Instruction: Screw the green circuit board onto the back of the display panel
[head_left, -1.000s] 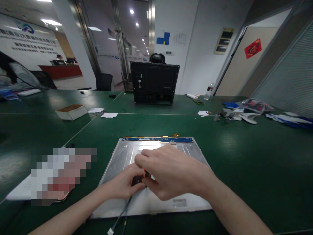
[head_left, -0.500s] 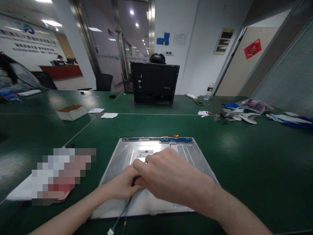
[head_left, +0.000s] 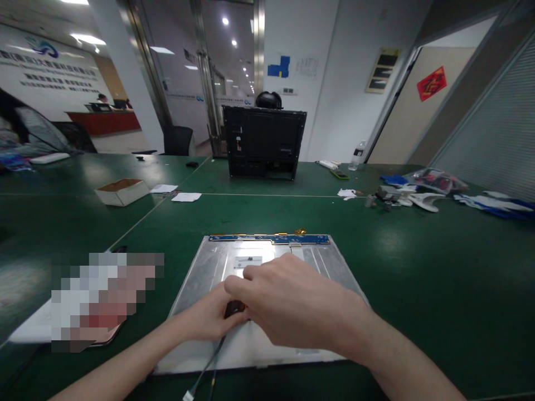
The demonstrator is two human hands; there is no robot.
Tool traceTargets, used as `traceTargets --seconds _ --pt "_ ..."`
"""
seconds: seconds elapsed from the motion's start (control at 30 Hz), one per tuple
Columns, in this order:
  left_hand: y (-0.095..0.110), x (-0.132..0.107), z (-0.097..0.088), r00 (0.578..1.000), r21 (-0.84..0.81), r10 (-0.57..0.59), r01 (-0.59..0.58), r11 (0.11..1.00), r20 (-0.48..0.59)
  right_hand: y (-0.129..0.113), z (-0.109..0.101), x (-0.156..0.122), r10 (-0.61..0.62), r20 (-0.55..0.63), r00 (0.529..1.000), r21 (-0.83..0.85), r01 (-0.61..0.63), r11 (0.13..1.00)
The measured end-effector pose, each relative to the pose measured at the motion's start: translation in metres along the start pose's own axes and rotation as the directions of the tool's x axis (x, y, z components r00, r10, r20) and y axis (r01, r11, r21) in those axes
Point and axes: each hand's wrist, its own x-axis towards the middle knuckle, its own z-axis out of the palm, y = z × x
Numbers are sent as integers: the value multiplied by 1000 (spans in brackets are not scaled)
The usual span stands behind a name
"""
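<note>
An LCD panel lies metal back up on the green table, with a long blue circuit board along its far edge. Over its middle, my left hand is closed around the dark part of a cable. Two thin leads run from there over the panel's near edge, one ending in a white connector. My right hand meets the left one from the right, its fingers curled in a pinch. What those fingertips hold is hidden behind the hand.
A black monitor housing stands at the back. An open box and papers lie to its left, and a pixelated item lies at the near left. A bottle, bagged parts and gloves are on the right.
My right hand has shifted slightly left and its wrist has turned a little. More of the dark part between the hands shows now. The panel and my left hand stay nearly still.
</note>
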Motion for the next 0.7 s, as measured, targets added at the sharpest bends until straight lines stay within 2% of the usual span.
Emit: traceTargets --seconds 0.17,0.43,0.7 --pt "0 0 1 998 -8 67 -67 998 12 1 1 2 103 -11 995 -52 -103 993" --pt "-9 -2 5 998 46 42 -40 998 -44 1 -3 1 23 51 998 8 -23 1000" --pt "-3 -2 3 997 72 72 -69 995 -41 5 3 4 80 -23 997 -77 -82 994"
